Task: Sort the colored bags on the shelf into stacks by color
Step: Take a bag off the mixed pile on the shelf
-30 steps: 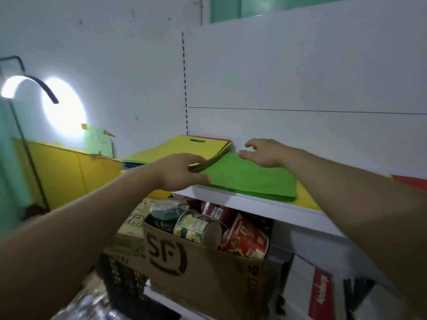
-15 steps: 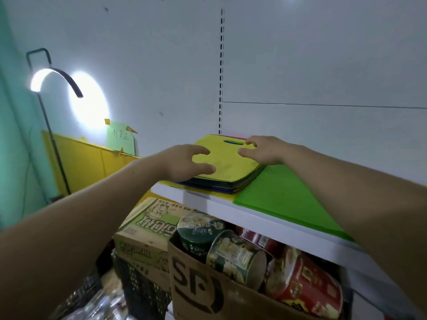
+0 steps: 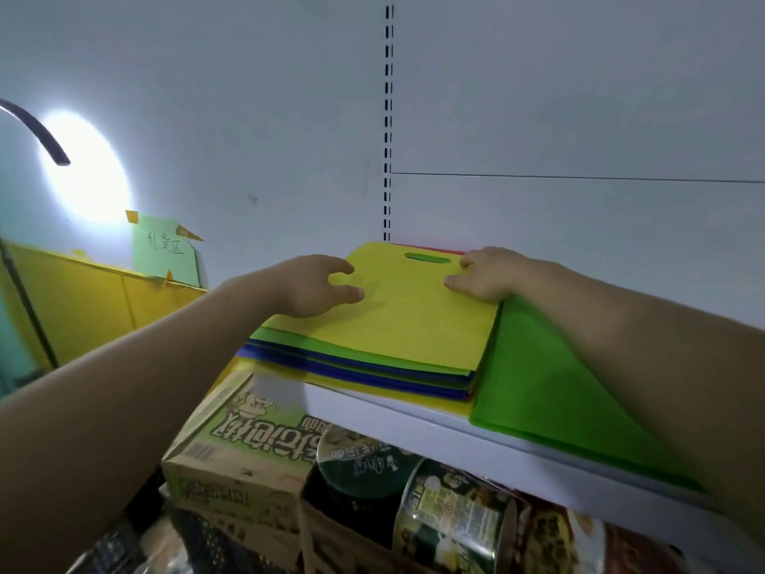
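From the head camera, the right hand (image 3: pixel 488 273) had left the green stack (image 3: pixel 538 374), where it rested a second earlier, and crossed to the mixed pile (image 3: pixel 352 368). The left hand (image 3: pixel 314 285) had climbed from that pile's near edge onto its top. Both hands had therefore converged on one sheet, the yellow bag (image 3: pixel 405 321). I judged it the next piece to be pulled off and sorted.

The yellow bag lay flat under both sets of fingertips, its handle slot (image 3: pixel 428 258) between the two hands and slightly beyond them. Blue and green layers showed beneath it, toward the person. The left fingers (image 3: pixel 350 292) were loosely curved, tips touching the fabric, with nothing visibly pinched. The right thumb pressed the bag's top near its right edge. Whether the other right fingers hooked under that edge could not be told. The green stack lay just beside the right wrist, on the same shelf (image 3: pixel 434 424).
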